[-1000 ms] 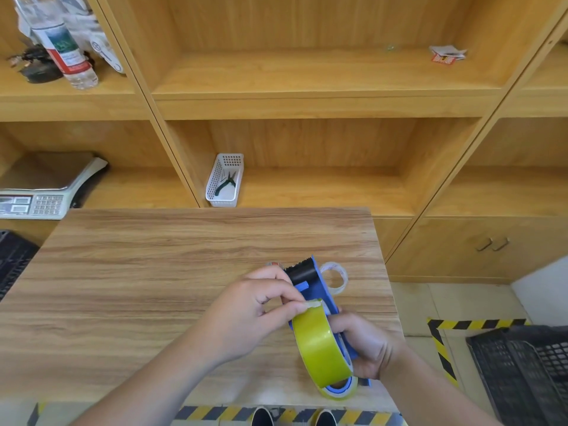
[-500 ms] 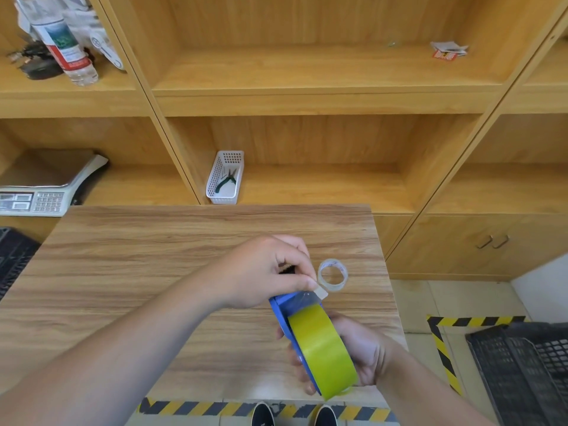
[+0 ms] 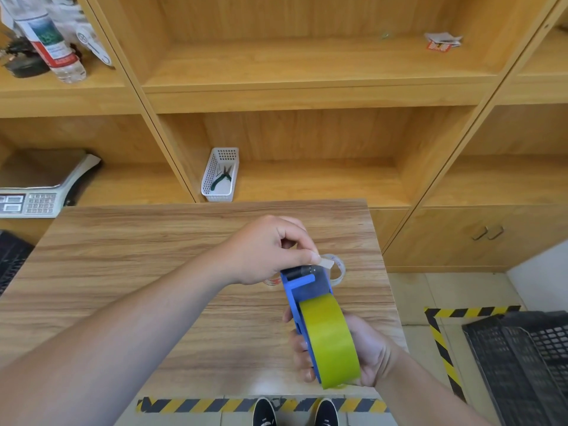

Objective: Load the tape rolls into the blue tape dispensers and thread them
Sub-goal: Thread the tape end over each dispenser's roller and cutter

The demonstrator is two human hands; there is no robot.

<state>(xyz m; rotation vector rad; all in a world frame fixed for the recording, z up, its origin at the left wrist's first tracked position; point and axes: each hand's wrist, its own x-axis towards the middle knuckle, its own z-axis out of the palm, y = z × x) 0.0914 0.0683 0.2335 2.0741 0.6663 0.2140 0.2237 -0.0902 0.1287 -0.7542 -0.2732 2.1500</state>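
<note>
Left grip (image 3: 270,250) still pinching tape end (image 3: 326,264), drawn farther forward, right grip (image 3: 365,348) clasping dispenser (image 3: 302,290)

A second ago the left hand (image 3: 264,250) pinched the tape end right on the yellow tape roll (image 3: 330,339). Now it has drawn that end up and away, past the black roller at the front of the blue dispenser (image 3: 302,290), leaving a clear strip stretched over it. The right hand (image 3: 362,352) has tipped the dispenser more upright, roll facing the camera.
</note>
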